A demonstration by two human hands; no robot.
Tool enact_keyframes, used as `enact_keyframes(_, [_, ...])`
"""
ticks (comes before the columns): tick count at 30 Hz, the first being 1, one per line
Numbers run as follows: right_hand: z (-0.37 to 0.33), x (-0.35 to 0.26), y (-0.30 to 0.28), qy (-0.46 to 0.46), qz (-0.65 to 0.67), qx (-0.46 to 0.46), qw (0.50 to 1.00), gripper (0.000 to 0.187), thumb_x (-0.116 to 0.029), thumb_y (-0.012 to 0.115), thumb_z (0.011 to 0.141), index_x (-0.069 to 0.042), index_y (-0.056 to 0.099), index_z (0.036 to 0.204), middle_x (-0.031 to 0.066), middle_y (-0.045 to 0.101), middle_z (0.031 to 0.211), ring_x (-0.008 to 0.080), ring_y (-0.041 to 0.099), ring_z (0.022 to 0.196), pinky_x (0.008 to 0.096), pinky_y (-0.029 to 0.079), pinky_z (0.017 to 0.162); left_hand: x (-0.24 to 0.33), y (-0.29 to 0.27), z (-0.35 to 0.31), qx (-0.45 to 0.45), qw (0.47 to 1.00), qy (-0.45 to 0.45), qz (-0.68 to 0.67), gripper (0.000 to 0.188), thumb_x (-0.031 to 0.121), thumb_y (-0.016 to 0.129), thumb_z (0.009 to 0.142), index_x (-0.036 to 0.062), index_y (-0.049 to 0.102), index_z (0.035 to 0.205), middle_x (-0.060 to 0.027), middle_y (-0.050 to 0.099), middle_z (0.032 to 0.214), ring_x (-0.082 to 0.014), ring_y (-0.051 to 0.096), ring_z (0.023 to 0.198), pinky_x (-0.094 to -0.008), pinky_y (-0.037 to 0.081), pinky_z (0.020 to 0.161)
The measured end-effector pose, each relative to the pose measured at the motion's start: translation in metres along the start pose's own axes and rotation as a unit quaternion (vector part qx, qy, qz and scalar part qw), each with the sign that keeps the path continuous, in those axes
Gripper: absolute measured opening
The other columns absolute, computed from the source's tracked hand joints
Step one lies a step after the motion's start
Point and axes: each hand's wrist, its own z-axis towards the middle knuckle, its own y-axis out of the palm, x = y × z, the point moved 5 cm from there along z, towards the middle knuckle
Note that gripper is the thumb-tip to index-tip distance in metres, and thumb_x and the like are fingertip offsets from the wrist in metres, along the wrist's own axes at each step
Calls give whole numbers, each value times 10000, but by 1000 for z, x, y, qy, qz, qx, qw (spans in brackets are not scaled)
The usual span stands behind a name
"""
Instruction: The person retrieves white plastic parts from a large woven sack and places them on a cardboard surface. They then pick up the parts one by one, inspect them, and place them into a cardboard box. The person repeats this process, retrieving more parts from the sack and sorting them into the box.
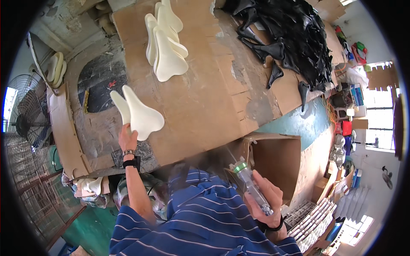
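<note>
Two cream, saddle-shaped foam pads (145,117) lie at the near left of the cardboard-covered table, one partly behind the other. My left hand (128,138) is closed on their near edge, fingers pinching the foam. A watch and a black band circle that wrist. In front of my body, at the right, my right hand (267,198) wraps round a clear, tube-shaped handheld tool (252,187) with a green ring (240,166) near its top. The tool points up and to the left; its exact kind is unclear. Farther back on the table rests a cluster of similar foam pads (167,55).
Black saddle-shaped pieces (294,38) heap up at the far right of the table (200,98). An open cardboard box (277,162) stands below its near right edge. To the left are a caged fan (30,115) and more pads (56,68).
</note>
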Motion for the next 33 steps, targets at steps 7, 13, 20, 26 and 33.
enact_keyframes(7, [17,-24,-7,-99,-39,80,991,493,-13,749,905,136,632,1359,180,744,939,249,731,768,342,590,727,-70,25,15,-165,924,-238,-250,489,205,823,827,-10,708,1251,-169,788,1080,-251,768,900,-391,598,768])
enact_keyframes(13, [20,-23,6,-55,-14,55,997,551,-7,742,924,103,580,1439,163,747,927,255,740,818,359,598,772,50,1,50,-154,941,-15,-301,580,208,831,789,-41,661,1285,-153,777,1111,-246,748,968,-364,591,868])
enact_keyframes(20, [23,-30,25,-30,-5,43,999,580,8,751,911,73,584,1462,161,750,942,246,735,815,352,595,773,190,86,143,-41,949,275,-147,722,199,838,715,41,618,1384,-224,558,1402,-459,548,1284,-527,483,1115])
enact_keyframes(26, [19,-23,23,-12,19,65,998,580,12,743,895,67,602,1456,162,748,936,256,734,812,343,588,774,240,115,145,-15,979,203,19,640,232,808,719,111,679,1334,-196,599,1372,-438,541,1305,-505,481,1118])
enact_keyframes(33, [28,-14,22,2,29,24,999,620,54,774,836,60,622,1438,180,731,958,281,725,803,338,578,760,217,48,102,-54,974,217,-39,589,275,844,724,147,686,1277,-161,672,1230,-400,634,1153,-510,541,979])
